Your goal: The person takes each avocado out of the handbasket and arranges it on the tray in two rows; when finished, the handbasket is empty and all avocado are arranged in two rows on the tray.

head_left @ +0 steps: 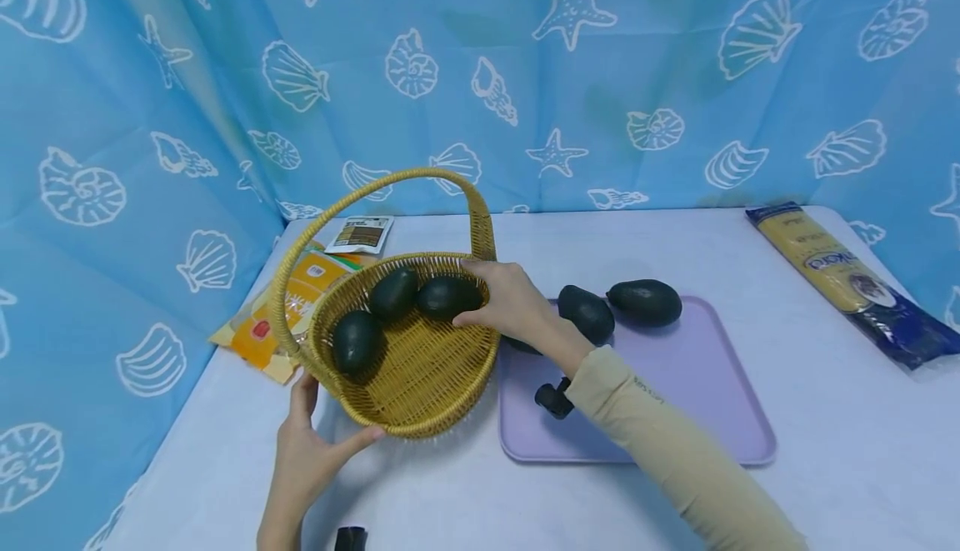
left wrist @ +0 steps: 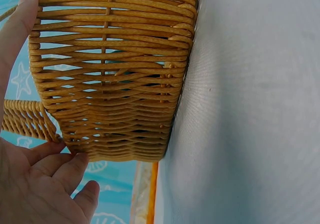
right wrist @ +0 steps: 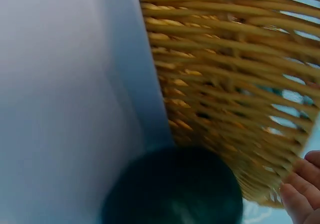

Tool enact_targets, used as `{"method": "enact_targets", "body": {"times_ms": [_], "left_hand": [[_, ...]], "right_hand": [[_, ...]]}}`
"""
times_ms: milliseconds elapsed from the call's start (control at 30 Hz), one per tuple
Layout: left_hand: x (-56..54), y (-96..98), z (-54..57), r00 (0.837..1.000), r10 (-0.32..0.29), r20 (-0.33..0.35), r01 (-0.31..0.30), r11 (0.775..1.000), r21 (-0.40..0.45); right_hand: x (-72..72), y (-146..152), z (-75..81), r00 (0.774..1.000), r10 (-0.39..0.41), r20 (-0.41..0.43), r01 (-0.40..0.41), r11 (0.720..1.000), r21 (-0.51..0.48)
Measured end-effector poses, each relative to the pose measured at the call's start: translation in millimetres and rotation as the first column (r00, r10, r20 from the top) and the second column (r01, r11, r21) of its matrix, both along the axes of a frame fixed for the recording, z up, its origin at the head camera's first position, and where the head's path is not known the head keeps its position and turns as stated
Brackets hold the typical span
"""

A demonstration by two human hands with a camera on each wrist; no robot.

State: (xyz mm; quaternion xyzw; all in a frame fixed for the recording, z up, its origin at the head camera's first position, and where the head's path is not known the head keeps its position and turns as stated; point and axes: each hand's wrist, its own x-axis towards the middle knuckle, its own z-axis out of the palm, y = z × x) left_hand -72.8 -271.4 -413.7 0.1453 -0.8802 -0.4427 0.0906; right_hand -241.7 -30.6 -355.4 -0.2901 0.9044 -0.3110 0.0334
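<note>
A woven yellow basket (head_left: 405,430) with a tall arched handle (head_left: 480,217) holds three dark green avocados (head_left: 357,343). At its near left side my left hand (head_left: 311,451) grips the basket, thumb on the front rim and fingers by the handle's base. In the left wrist view, those fingers touch the outer weave (left wrist: 115,83). My right hand (head_left: 510,297) holds the right rim, its thumb inside beside the rightmost avocado (head_left: 450,297). Blurred fingers (right wrist: 302,186) lie against the outer wall in the right wrist view. Another dark avocado (right wrist: 175,189) shows beside the basket there.
A lilac tray (head_left: 705,384) right of the basket bears avocados (head_left: 645,303), one mostly hidden by my right arm. Orange packets (head_left: 262,334) and a white sachet (head_left: 362,234) lie behind left. A long yellow-and-blue packet (head_left: 840,276) lies far right. A shell-patterned curtain (head_left: 525,76) borders the table.
</note>
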Motion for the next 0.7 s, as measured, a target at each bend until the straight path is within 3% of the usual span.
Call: {"method": "enact_targets", "body": {"times_ms": [400,700], "left_hand": [[0.4,0.1,1.6,1.000,-0.001,-0.006,0.001,1.000,0.000],[0.4,0.3,0.8,1.000,0.007,0.019,-0.007,1.000,0.004]], "right_hand": [[-11.2,-33,-18.0,1.000,0.014,0.012,-0.014,0.999,0.035],[-17.4,-45,-24.3,1.000,0.008,-0.029,-0.003,0.989,0.151]]}}
